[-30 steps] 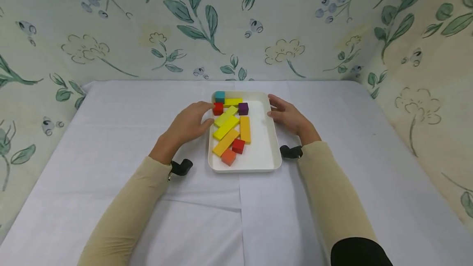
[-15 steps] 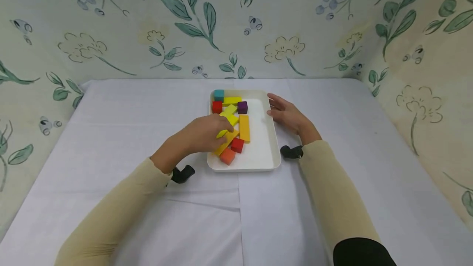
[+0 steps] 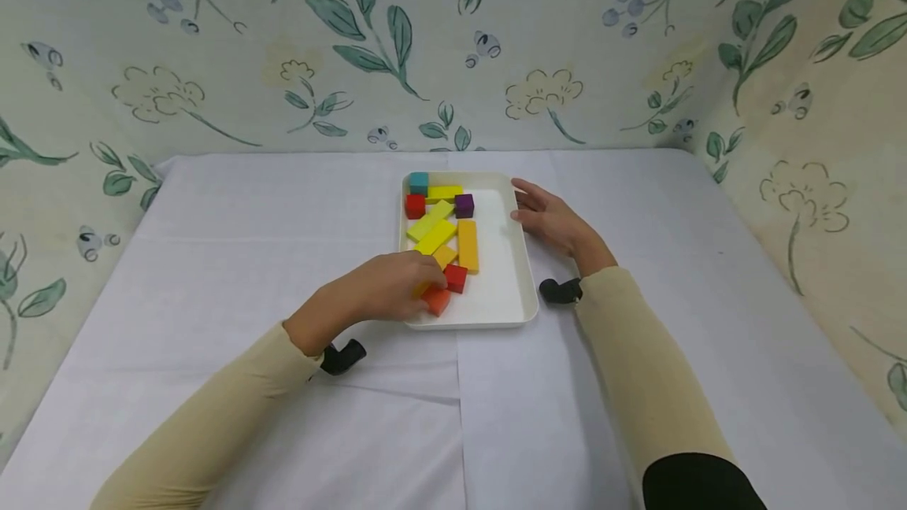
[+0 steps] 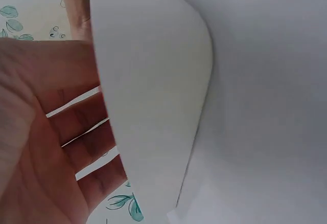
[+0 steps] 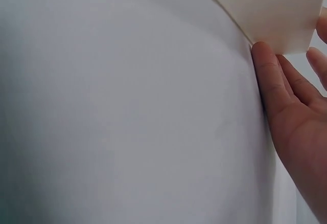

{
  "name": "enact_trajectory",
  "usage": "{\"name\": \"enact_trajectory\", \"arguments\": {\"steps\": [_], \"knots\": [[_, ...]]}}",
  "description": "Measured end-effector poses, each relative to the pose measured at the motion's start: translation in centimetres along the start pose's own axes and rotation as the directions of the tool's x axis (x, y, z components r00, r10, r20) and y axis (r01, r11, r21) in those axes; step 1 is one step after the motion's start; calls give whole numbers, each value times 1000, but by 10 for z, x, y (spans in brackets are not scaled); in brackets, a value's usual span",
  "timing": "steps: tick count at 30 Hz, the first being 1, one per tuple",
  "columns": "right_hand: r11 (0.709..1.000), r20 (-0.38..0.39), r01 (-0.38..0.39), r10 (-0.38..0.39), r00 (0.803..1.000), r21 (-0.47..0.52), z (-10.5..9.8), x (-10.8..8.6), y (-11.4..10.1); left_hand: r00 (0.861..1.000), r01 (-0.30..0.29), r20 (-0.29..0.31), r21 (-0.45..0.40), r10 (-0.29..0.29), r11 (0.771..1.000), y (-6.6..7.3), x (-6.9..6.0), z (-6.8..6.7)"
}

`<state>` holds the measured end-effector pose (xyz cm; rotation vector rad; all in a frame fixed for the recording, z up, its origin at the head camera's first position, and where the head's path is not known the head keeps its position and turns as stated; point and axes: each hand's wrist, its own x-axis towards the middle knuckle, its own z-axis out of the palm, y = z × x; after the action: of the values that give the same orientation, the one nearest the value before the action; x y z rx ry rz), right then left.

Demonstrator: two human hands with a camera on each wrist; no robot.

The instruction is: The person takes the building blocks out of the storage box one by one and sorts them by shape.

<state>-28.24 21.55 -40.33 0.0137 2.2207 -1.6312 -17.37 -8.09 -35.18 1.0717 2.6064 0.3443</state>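
Observation:
A white tray (image 3: 499,290) lies on the cloth, holding wooden blocks along its left half. My left hand (image 3: 386,286) reaches over the lower left rim, its fingers above an orange-yellow block (image 3: 445,256) and beside the orange cube (image 3: 435,301). In the left wrist view the fingers are spread with gaps between them, and the tray wall (image 4: 153,81) hides their tips. At the right rim, my right hand (image 3: 556,223) touches the tray with extended fingers. The right wrist view shows a fingertip (image 5: 264,52) against the tray's outer wall.
Elsewhere in the tray are a teal cube (image 3: 419,182), two red cubes, a purple cube (image 3: 464,205), yellow blocks (image 3: 435,236) and an upright-lying orange-yellow block (image 3: 468,246). White cloth (image 3: 283,203) covers the table. A leaf-patterned curtain (image 3: 453,46) stands behind it.
My left hand has come in from the tray's left rim, passed over the yellow blocks, and shifted down to the orange cube. The right hand stays at the right rim.

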Motion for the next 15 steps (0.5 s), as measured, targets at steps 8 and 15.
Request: {"name": "enact_trajectory", "arguments": {"steps": [8, 15], "knots": [[1000, -3, -8, 8, 1000, -13, -3, -2, 0, 998, -47, -32, 5, 48, 999, -3, 5, 10], [1000, 13, 4, -4, 1000, -19, -1, 0, -1, 992, -37, -122, -170, 16, 985, -10, 7, 11]]}}
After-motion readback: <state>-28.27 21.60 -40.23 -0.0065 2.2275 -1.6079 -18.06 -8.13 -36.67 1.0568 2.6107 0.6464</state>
